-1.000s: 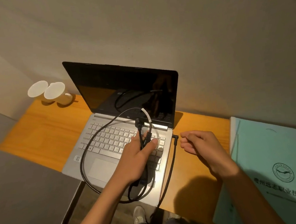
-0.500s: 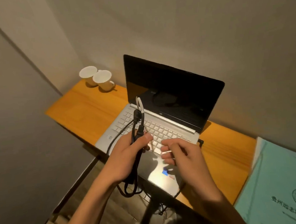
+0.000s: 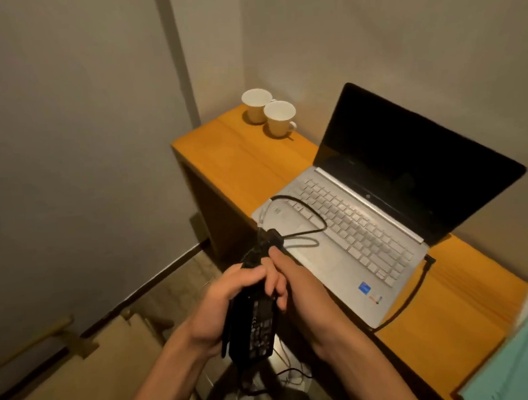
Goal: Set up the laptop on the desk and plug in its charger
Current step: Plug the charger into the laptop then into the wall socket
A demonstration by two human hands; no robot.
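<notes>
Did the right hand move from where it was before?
Yes. The right hand left the desk beside the laptop, crossing to the charger brick.

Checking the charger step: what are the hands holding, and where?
Both hold the black charger brick: left hand wraps its middle, right hand grips its upper end near the cable.

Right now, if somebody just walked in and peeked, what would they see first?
Probably the two hands in the middle: the left hand and right hand both grip a black charger brick, held off the desk's near edge. Its black cable loops over the keyboard of the open silver laptop, whose screen is dark. Two white cups stand side by side in the wooden desk's far corner.
</notes>
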